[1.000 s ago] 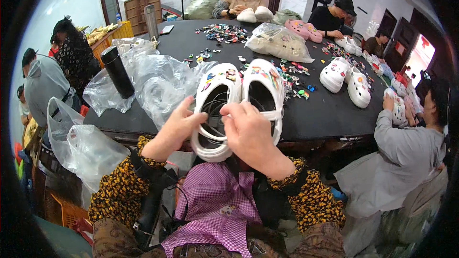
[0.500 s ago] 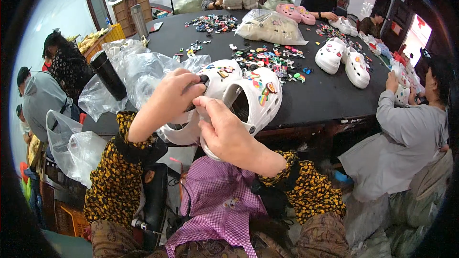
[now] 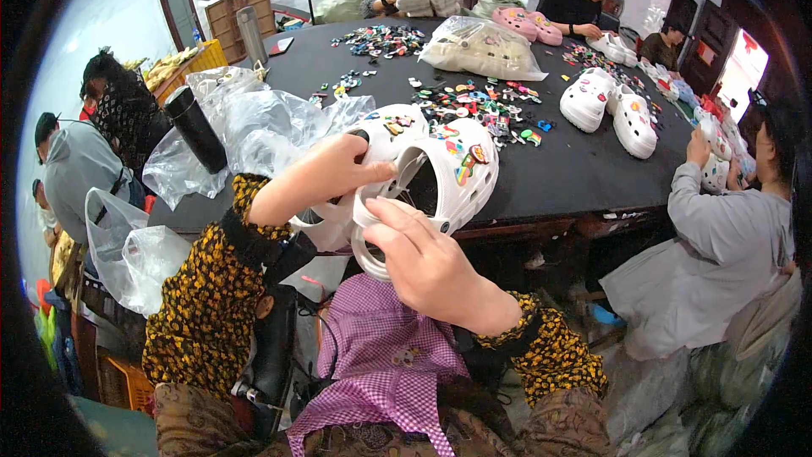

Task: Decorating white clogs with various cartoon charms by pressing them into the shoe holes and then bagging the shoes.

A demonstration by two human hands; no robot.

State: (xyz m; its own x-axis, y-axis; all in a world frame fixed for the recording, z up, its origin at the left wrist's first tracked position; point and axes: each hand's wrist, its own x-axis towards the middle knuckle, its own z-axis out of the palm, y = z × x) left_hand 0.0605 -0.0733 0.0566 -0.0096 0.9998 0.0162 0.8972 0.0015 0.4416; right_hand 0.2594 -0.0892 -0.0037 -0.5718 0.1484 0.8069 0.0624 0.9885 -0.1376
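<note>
Grip: a strap of the right-hand white perforated clog (image 3: 461, 195) is pinched between thumb and fingers of the right hand (image 3: 427, 264); the left hand (image 3: 326, 171) is laid over the left-hand white perforated clog (image 3: 391, 144), its fingertips hidden, so what is gripped by it cannot be told
Clogs: both are held side by side above the near table edge, toes pointed away, their uppers dotted with coloured charms
Sleeves: both forearms are covered by black-and-yellow floral sleeves (image 3: 211, 305)
Lap: a purple checked cloth apron (image 3: 385, 338) is worn
Tabletop: loose multicoloured charms (image 3: 482, 110) are scattered on the black table (image 3: 541, 190) beyond the clogs
Left side: a black cylindrical bottle (image 3: 194, 129) is surrounded by crumpled clear plastic bags (image 3: 275, 131)
Right side: another charm-covered white pair (image 3: 634, 123) is set down
Far side: pink clogs (image 3: 516, 24) are placed near a co-worker in black (image 3: 571, 4)
</note>
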